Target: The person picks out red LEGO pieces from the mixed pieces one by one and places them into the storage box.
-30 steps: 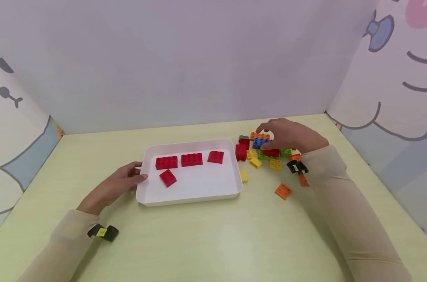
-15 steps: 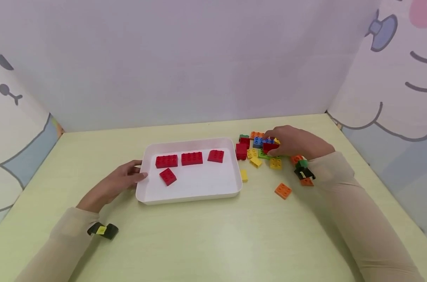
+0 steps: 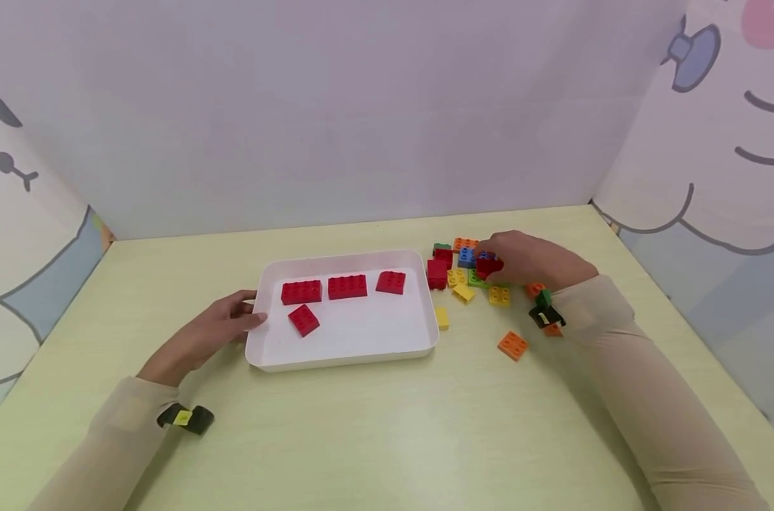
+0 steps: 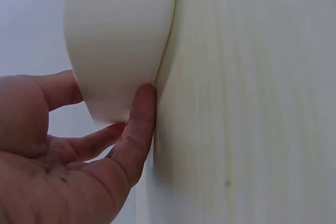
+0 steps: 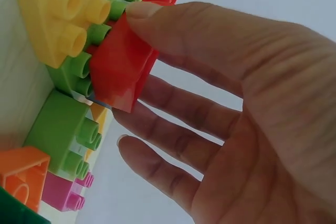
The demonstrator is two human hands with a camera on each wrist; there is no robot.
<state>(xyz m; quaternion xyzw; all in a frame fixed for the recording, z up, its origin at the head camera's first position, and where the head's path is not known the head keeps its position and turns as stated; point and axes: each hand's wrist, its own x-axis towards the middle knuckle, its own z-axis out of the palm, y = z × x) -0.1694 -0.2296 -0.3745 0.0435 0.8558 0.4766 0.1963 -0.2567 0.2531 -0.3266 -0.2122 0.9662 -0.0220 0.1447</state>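
Observation:
My left hand [image 3: 214, 330] holds the left wall of a shallow white tray [image 3: 361, 337], thumb over the rim; in the left wrist view its fingers [image 4: 140, 129] lie along the tray's outer wall [image 4: 118, 35]. Inside the tray sit several red building bricks, one being a small turned block [image 3: 304, 321]. At the pile on the right, my right hand [image 3: 537, 261] pinches a red brick [image 3: 488, 267]. The right wrist view shows the thumb on one side of that red brick [image 5: 123, 59] and fingertips on the other, close over a light green brick [image 5: 67, 77].
Other bricks crowd around the right hand: a blue one [image 3: 466, 257], an orange one [image 3: 466, 244], a red block [image 3: 437, 275] by the tray and a yellow one [image 3: 499, 296]. An orange plate brick [image 3: 513, 345] lies nearer on the table. A pale wall [image 3: 361, 128] stands behind.
My right hand has come down a little at the pile, its thumb moving from above the red brick to its near side, and now grips it. The left hand and tray stay put.

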